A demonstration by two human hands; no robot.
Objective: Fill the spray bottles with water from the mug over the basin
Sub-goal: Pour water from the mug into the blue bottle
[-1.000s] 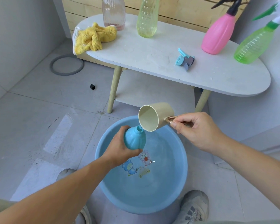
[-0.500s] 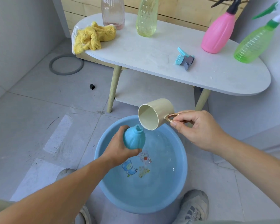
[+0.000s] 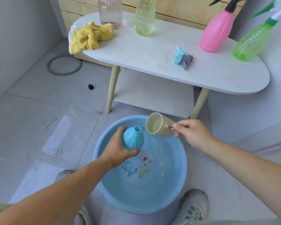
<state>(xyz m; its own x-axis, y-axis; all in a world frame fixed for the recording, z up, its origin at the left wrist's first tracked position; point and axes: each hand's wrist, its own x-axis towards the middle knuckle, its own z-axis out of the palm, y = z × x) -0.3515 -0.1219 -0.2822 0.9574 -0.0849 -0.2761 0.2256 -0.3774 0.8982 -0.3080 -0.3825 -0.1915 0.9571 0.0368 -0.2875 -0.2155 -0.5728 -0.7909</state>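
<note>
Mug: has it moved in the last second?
Yes. The mug has shifted right, toward the right-hand table leg, clear of the mouth of the blue bottle.

A home washing corner: tiled floor (image 3: 31,120), white side table (image 3: 217,78)

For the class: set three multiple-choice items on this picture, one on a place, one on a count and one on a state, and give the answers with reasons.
1. Where does the spray head lie?
A. on the table
B. on the floor
C. on the cloth

2. How many bottles stand on the table?
A. two
B. four
C. six

3. The blue bottle in the left hand is:
A. capped
B. open at the neck
C. lying on the floor

Answers:
1 A, it rests on the white tabletop.
2 B, these are the clear bottle, yellow bottle, pink bottle and green bottle.
3 B, its round mouth shows with no head on it.
</note>
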